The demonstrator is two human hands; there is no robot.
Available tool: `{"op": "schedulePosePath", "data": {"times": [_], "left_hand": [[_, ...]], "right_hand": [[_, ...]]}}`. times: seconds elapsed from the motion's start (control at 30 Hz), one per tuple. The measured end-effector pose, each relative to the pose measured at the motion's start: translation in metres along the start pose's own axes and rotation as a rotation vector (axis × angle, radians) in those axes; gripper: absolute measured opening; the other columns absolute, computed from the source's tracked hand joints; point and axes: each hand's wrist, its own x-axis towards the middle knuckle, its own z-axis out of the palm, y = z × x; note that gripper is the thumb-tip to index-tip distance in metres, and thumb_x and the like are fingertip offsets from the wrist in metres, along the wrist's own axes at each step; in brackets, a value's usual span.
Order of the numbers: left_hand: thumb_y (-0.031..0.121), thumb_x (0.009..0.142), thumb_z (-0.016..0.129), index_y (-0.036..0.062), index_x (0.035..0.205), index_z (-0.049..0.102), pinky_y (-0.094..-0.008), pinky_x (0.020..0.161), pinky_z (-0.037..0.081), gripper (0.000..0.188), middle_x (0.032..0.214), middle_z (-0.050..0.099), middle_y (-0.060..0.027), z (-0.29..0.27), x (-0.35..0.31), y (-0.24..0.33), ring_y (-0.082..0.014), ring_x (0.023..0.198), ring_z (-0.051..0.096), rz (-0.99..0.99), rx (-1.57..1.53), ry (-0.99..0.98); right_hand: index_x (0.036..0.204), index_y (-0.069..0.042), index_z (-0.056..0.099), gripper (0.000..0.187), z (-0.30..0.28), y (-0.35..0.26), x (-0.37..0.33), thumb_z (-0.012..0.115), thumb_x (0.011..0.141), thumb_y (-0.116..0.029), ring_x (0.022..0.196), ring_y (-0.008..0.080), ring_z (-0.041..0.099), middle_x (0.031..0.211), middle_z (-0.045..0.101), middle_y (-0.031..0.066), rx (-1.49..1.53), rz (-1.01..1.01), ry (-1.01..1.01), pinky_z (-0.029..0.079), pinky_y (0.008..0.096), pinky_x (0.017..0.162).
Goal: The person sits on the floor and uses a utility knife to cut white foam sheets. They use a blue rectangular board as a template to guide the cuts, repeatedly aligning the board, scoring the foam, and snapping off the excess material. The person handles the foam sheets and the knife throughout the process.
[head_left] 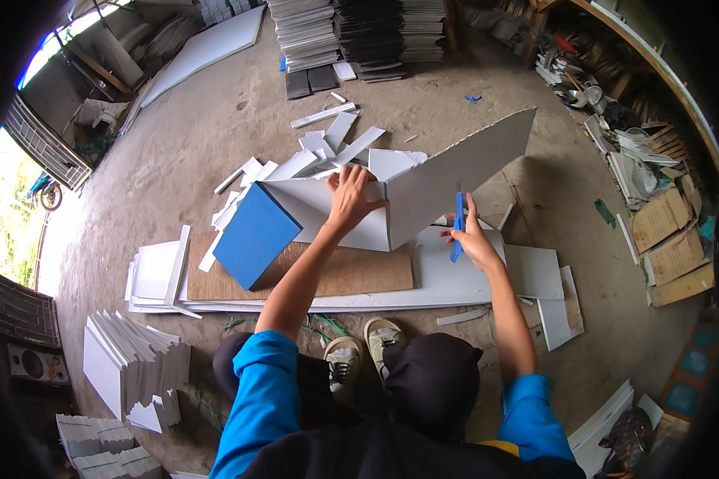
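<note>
My left hand (350, 198) is closed on the upper edge of a white foam board (463, 172), its fingers bent over the edge where the board is folded or joined. The board's long right part rises at a slant to a ragged upper edge. My right hand (475, 239) holds a blue utility knife (458, 223) upright, just right of the board; I cannot tell whether its blade touches the board. Left of my left hand, a blue square panel (257, 233) stands tilted, meeting the white board at a corner. Underneath lies a brown plywood sheet (367, 273).
White foam sheets (447, 275) lie under the plywood. Loose white strips (319, 148) pile up beyond the board. Stacks of cut sheets stand at the far wall (303, 36) and at the near left (128, 363). Flattened cardboard (667, 239) leans at right.
</note>
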Motion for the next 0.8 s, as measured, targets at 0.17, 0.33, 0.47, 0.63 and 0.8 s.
{"op": "schedulePosePath", "data": {"times": [0.17,0.33,0.47,0.63,0.8], "left_hand": [[0.039,0.059,0.073,0.0091,0.095,0.050,-0.0440,0.083,0.024,0.053,0.092,0.046,-0.0050,0.005,-0.016,0.021,-0.0240,0.096,0.041,0.097,0.088,-0.065],[0.023,0.075,0.064,0.0094,0.107,0.046,-0.0438,0.079,0.033,0.039,0.100,0.049,-0.0052,-0.016,-0.019,0.000,-0.0214,0.099,0.046,0.289,0.133,-0.348],[0.019,0.074,0.064,0.0092,0.107,0.046,-0.0423,0.078,0.034,0.039,0.100,0.049,-0.0046,-0.017,-0.020,0.001,-0.0217,0.098,0.046,0.279,0.165,-0.311],[0.017,0.073,0.065,0.0088,0.107,0.045,-0.0423,0.078,0.034,0.040,0.102,0.049,-0.0048,-0.014,-0.025,0.006,-0.0222,0.099,0.046,0.234,0.159,-0.244],[0.017,0.073,0.065,0.0093,0.109,0.045,-0.0438,0.080,0.034,0.042,0.104,0.049,-0.0048,-0.012,-0.026,0.006,-0.0217,0.102,0.045,0.208,0.169,-0.271]], "right_hand": [[0.139,-0.014,0.004,0.064,0.000,0.015,-0.030,0.040,0.087,0.001,0.058,0.0146,0.058,0.096,0.055,0.0131,-0.255,-0.107,0.053,0.046,0.0267,0.049],[0.108,-0.002,0.044,0.025,0.053,0.000,-0.048,0.044,0.091,-0.021,0.058,0.0330,0.059,0.065,0.057,0.0181,-0.599,-0.136,0.290,0.043,0.0406,0.049],[0.099,-0.001,0.041,0.017,0.088,-0.008,-0.051,0.041,0.091,-0.015,0.072,0.0381,0.059,0.083,0.058,0.0227,-0.853,-0.302,0.356,0.048,0.0446,0.058],[0.100,0.002,0.039,0.017,0.103,-0.013,-0.042,0.039,0.090,-0.012,0.072,0.0376,0.060,0.085,0.057,0.0232,-0.909,-0.275,0.335,0.050,0.0432,0.058],[0.101,0.004,0.037,0.019,0.110,-0.015,-0.041,0.038,0.090,-0.012,0.072,0.0378,0.060,0.086,0.056,0.0260,-0.960,-0.216,0.310,0.051,0.0430,0.057]]}}
